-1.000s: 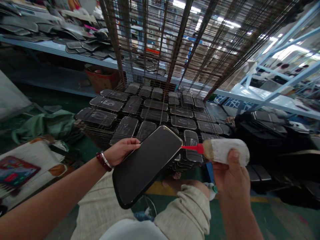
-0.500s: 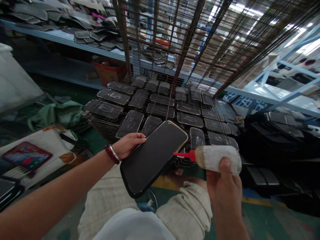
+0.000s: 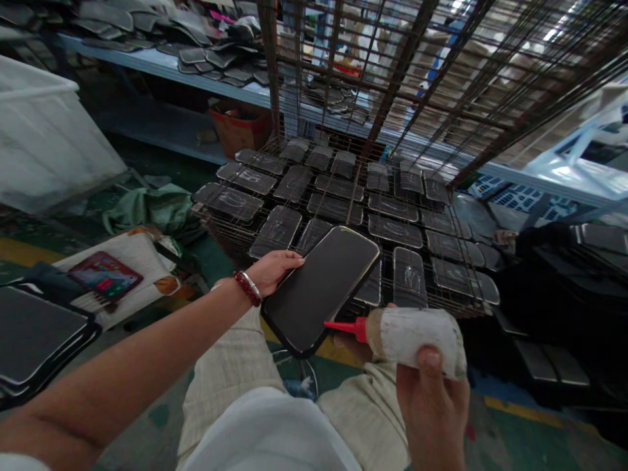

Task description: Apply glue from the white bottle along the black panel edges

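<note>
My left hand [image 3: 275,269] grips a black rounded rectangular panel [image 3: 321,291] by its left edge, thumb on the top face. A thin, shiny line shows along the panel's rim at the far and right sides. My right hand [image 3: 432,392] is closed around a white squeeze bottle [image 3: 417,337] with a red nozzle, tilted nearly level. The nozzle tip [image 3: 330,324] is at the panel's lower right edge; whether it touches cannot be made out. Behind the panel, similar dark panels [image 3: 336,209] with glossy streaks lie in rows on a wire rack [image 3: 230,242].
Raised wire shelves [image 3: 392,78] lean up over the rack. At left are a phone [image 3: 105,278] on a white stool [image 3: 132,301], more black panels [image 3: 39,337] and a white bin [image 3: 44,137]. Dark stacked pieces [image 3: 549,281] stand at right. A blue shelf [image 3: 161,69] runs behind.
The nozzle tip has moved along the panel's right edge toward its near end. The camera view has turned left, so the surroundings sit farther right. Both hands keep their hold.
</note>
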Available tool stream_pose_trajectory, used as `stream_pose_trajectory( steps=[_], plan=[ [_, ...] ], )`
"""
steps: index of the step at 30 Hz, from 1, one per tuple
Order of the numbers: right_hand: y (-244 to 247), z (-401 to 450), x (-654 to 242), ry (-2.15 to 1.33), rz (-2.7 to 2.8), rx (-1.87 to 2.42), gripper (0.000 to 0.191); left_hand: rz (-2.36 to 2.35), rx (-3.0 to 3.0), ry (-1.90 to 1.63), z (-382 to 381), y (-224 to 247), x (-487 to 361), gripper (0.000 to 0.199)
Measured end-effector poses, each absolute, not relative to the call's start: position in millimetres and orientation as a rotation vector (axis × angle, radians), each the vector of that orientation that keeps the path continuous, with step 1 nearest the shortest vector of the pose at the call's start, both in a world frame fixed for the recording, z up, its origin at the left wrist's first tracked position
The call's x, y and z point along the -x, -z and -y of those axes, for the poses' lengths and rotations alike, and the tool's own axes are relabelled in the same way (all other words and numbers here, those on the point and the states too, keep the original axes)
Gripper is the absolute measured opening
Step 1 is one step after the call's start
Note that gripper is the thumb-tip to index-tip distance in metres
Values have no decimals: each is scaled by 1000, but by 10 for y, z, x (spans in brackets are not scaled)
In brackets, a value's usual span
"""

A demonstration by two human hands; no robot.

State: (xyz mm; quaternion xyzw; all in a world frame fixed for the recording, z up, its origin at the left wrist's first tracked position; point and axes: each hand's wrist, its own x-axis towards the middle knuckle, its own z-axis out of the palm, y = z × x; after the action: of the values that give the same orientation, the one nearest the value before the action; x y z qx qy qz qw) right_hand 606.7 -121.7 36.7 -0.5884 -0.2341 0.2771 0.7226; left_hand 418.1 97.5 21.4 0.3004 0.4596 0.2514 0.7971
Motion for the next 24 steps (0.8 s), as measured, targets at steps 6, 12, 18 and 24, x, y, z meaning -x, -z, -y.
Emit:
stream_pose_trajectory(
  steps=[6, 12, 18, 24],
  plan=[
    [-299, 1321, -6087, -578, 615, 1400, 27, -1051, -594, -626, -974, -198, -4178, 11],
    [-454, 1223, -6027, -521, 541, 1303, 32, -1102, -480, -756, -933, -168, -4190, 12],
    [-521, 1140, -6069, -421, 437, 1285, 41, -1082, -379, -901, -773, -72, -4258, 11],
    [-507, 1109, -6084, -300, 380, 1328, 41, -1061, -288, -985, -634, -33, -4344, 10]
  ],
)
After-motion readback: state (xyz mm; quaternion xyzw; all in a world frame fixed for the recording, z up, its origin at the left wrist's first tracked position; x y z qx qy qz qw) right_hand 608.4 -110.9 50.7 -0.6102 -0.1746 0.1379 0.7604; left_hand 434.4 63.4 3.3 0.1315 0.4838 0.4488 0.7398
